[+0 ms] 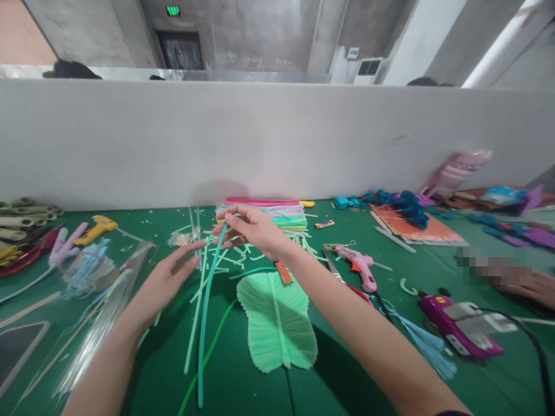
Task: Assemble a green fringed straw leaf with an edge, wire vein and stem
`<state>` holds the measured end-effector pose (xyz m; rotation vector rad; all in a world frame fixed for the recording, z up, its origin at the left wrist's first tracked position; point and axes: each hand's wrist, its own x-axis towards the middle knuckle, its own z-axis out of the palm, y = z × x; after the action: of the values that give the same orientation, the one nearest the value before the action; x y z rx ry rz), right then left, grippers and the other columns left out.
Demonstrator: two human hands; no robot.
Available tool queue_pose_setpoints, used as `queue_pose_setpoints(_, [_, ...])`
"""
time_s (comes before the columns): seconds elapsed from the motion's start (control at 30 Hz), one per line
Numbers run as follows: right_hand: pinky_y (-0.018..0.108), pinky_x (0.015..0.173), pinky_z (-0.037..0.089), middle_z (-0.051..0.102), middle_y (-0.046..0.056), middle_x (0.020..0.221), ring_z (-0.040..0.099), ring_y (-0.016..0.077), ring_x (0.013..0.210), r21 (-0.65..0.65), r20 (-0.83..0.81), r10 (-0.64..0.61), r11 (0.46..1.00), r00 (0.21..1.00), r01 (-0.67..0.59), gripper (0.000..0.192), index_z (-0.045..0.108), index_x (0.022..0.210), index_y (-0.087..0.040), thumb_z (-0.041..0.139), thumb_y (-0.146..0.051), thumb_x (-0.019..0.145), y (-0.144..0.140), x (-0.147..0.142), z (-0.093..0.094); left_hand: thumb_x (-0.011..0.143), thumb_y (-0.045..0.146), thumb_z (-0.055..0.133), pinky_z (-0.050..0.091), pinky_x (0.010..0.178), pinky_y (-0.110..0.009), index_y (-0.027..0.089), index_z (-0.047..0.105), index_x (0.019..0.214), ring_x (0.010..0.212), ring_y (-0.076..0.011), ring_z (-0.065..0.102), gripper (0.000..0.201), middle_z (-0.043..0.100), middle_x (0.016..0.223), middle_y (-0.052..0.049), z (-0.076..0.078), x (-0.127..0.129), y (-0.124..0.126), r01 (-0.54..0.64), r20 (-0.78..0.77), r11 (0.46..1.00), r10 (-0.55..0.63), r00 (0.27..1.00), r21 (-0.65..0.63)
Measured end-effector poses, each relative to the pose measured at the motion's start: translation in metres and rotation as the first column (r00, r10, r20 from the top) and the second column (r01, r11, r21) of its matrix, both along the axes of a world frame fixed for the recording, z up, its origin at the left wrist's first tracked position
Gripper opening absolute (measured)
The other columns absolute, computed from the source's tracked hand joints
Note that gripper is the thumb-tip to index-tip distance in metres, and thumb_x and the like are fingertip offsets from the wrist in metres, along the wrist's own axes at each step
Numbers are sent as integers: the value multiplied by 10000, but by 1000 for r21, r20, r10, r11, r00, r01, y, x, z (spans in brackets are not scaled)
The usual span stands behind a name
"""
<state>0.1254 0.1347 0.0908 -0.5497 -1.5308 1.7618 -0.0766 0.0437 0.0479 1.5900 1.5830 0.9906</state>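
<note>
we are pinching the far end of the teal strip (pixel 205 323) in our right hand (pixel 254 229), its long axis running toward us, while our left hand (pixel 169 276) (thumb and finger parted, contact unclear) is hovering just left.

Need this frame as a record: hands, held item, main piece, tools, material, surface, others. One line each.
right_hand: right hand pinches the upper end of a teal strip
left_hand: left hand, thumb and fingers apart, near the teal strip; contact unclear
main_piece: pale green leaf-like piece, flat, between the forearms
tools: yellow glue gun, far left; pink glue gun, right of the right forearm
material: multicoloured strip bundle, behind the right hand
surface: green table
others: co-worker's hand, right edge
</note>
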Motion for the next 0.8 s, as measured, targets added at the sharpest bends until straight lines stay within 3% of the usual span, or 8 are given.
queue_pose_setpoints(0.17, [235,594,586,706,36,890,681,109,688,-39,11,64,997,998,-64,133,556,940,-192,428,-206,973,-14,-3,-1,816,430,614,494,883,-360,228,630,1135,984,-236,624,378,676,1099,-72,-5,46,13,311,174,948,-296,939,-68])
queue_pose_setpoints(0.3, [251,646,585,711,39,905,689,116,740,-21,-5,15,1000,1000,-15,129,570,948,-195,446,-222,968,-12,13,4,885,492,466,466,636,-274,180,615,734,669,-152,561,378,619,733,-33,-15,48,16,307,163,948,-292,943,-79])
queue_pose_setpoints(0.43, [232,625,572,710,44,959,681,112,746,44,-42,-140,989,989,142,103,578,968,-204,509,-274,938,-7,40,10,905,544,367,396,518,-252,190,582,769,533,-131,479,436,487,583,26,-28,23,19,250,63,952,-242,968,-177])
queue_pose_setpoints(0.5, [216,581,558,709,54,971,666,103,702,84,-27,-216,973,976,217,141,581,985,-195,536,-310,919,-8,52,10,865,567,434,437,564,-283,198,611,925,599,-169,545,414,531,640,17,-30,11,21,134,-126,976,-157,980,-171])
queue_pose_setpoints(0.57, [208,532,540,712,57,952,647,98,649,114,12,-264,959,964,261,176,580,985,-186,553,-339,903,-13,61,5,796,558,552,483,778,-376,214,580,1145,923,-260,610,491,632,952,-58,-29,8,23,29,-275,1000,-29,961,-2])
queue_pose_setpoints(0.67, [210,508,524,719,52,894,637,99,608,105,72,-293,953,953,285,198,580,949,-183,578,-367,878,-23,63,-12,789,514,582,346,1048,-431,261,500,1288,1328,-294,374,565,408,1437,-86,-19,25,20,-67,-156,961,112,981,269])
queue_pose_setpoints(0.73, [222,533,534,721,51,861,646,107,611,63,89,-328,944,941,323,213,577,924,-182,592,-385,861,-29,61,-27,856,499,499,407,1003,-387,270,509,1266,1266,-255,466,470,449,1415,-73,-14,48,13,-62,34,978,56,998,200])
queue_pose_setpoints(0.8, [248,583,555,718,50,842,664,122,634,12,88,-382,924,920,382,230,573,911,-182,595,-402,850,-35,59,-45,868,499,487,509,813,-335,240,544,1212,976,-223,641,435,637,1150,-74,-13,70,5,157,97,987,-153,983,-37])
